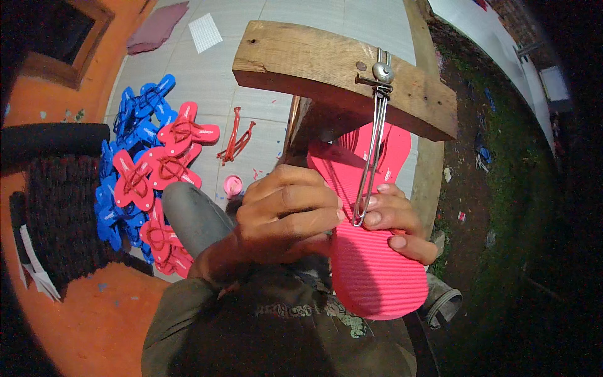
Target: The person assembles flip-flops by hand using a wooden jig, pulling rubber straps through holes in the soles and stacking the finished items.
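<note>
A pink ribbed sole (380, 276) sits in front of the person's torso, heel toward the body, ribbed face up, its far part reaching beneath a thick wooden beam (295, 60). The right hand (402, 223) has its fingers clamped on the sole's right edge, with a small bit of red showing beside them. The left hand (289, 210) is at the opposite edge, its fingers curled close together by the wire's tip; whether they pinch anything there I cannot tell.

A long looped metal wire (375, 135) runs down from a bolt (382, 71) on the beam, and its rounded end lies over the middle of the sole. At least 1 more pink sole (392, 151) shows behind, under the beam.

The sole looks like light foam: soft, springy, apt to bend rather than break, with ribs that should give good grip. Its side edges near the middle seem the best hold, clear of the wire; a hard pinch could dent it, and the thin wire might tear the foam if forced sideways.

On the tiled floor (257, 103) to the left lie blue flip-flops (141, 129), pink flip-flops (133, 178) and loose red straps (237, 141).
</note>
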### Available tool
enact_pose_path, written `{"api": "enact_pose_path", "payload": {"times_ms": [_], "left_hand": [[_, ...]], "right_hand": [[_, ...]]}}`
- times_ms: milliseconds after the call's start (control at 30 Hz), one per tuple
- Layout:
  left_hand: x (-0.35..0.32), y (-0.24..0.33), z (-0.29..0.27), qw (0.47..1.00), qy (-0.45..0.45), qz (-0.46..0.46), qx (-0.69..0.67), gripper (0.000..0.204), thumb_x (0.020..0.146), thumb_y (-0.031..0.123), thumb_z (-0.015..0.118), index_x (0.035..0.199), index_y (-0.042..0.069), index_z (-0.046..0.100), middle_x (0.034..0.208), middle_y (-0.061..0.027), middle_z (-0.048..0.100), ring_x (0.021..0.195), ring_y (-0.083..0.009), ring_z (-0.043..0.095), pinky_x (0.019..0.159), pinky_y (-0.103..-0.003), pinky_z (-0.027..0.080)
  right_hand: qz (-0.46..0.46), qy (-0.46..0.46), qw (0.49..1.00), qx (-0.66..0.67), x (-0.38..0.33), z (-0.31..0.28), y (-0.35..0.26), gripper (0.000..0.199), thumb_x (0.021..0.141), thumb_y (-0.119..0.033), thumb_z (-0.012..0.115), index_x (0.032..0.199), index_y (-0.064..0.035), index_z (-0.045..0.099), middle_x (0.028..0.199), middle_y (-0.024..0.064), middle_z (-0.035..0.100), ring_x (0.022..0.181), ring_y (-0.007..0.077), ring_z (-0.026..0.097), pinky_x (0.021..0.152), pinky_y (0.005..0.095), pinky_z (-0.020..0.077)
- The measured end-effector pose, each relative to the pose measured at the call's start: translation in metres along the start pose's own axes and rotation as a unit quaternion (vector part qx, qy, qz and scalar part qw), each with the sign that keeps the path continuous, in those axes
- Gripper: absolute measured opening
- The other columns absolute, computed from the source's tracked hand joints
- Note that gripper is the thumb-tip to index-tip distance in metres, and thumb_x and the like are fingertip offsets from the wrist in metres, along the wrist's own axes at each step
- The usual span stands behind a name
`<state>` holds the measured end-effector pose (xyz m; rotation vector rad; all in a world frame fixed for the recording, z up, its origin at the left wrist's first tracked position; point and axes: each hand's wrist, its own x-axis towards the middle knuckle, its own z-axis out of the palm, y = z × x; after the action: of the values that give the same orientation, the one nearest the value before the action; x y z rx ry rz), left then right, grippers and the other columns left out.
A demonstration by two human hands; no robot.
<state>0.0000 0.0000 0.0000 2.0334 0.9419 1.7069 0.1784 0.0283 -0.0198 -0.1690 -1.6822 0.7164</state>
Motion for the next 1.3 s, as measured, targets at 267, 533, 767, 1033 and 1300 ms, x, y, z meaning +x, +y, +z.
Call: {"api": "enact_pose_path", "payload": {"times_ms": [267, 533, 767, 1033, 1300], "left_hand": [[0.065, -0.005, 0.024, 0.972, 0.079, -0.207, 0.074, 0.006, 0.074, 0.005, 0.060, 0.077, 0.003, 0.056, 0.069, -0.0074, 0.056, 0.064, -0.0181, 0.054, 0.058, -0.027, 0.043], [-0.055, -0.044, 0.028, 0.955, 0.049, -0.268, 0.115, 0.055, 0.066, 0.038, 0.073, 0.097, 0.003, 0.044, 0.075, -0.0079, 0.054, 0.059, -0.0168, 0.053, 0.055, -0.031, 0.045], [-0.106, -0.019, 0.023, 0.818, -0.062, -0.555, -0.141, 0.019, 0.082, 0.015, 0.057, 0.092, 0.002, 0.047, 0.062, -0.0057, 0.052, 0.052, -0.0105, 0.050, 0.046, -0.025, 0.041], [-0.142, -0.011, -0.059, 0.782, 0.200, -0.442, -0.392, 0.015, 0.084, 0.015, 0.054, 0.090, 0.002, 0.052, 0.070, -0.0045, 0.053, 0.056, -0.0112, 0.049, 0.054, -0.024, 0.043], [-0.094, -0.051, -0.048, 0.666, 0.277, -0.388, -0.574, 0.019, 0.081, 0.023, 0.059, 0.092, 0.007, 0.055, 0.086, -0.0071, 0.059, 0.090, -0.0175, 0.055, 0.083, -0.032, 0.041]], "right_hand": [[0.280, 0.266, 0.907, -0.170, 0.056, 0.020, -0.001, 0.057, 0.066, 0.003, 0.063, 0.117, -0.0018, 0.039, 0.109, 0.0120, 0.052, 0.097, 0.0231, 0.052, 0.085, 0.0339, 0.0421], [0.181, 0.243, 0.946, -0.111, 0.040, 0.029, 0.021, 0.038, 0.075, -0.003, 0.065, 0.108, -0.0029, 0.047, 0.099, 0.0064, 0.056, 0.089, 0.0143, 0.054, 0.077, 0.0264, 0.0433], [0.188, 0.208, 0.953, -0.113, 0.046, 0.013, 0.021, 0.036, 0.074, -0.003, 0.066, 0.106, -0.0016, 0.049, 0.096, 0.0060, 0.058, 0.087, 0.0139, 0.056, 0.076, 0.0266, 0.0444], [0.177, 0.222, 0.957, -0.050, 0.046, 0.015, 0.026, 0.034, 0.075, -0.003, 0.064, 0.106, -0.0013, 0.050, 0.098, 0.0068, 0.059, 0.087, 0.0129, 0.056, 0.078, 0.0262, 0.0445], [0.204, 0.162, 0.964, -0.050, 0.050, 0.008, 0.028, 0.035, 0.075, -0.003, 0.064, 0.107, -0.0025, 0.050, 0.098, 0.0058, 0.059, 0.088, 0.0127, 0.056, 0.078, 0.0269, 0.0446]]}}
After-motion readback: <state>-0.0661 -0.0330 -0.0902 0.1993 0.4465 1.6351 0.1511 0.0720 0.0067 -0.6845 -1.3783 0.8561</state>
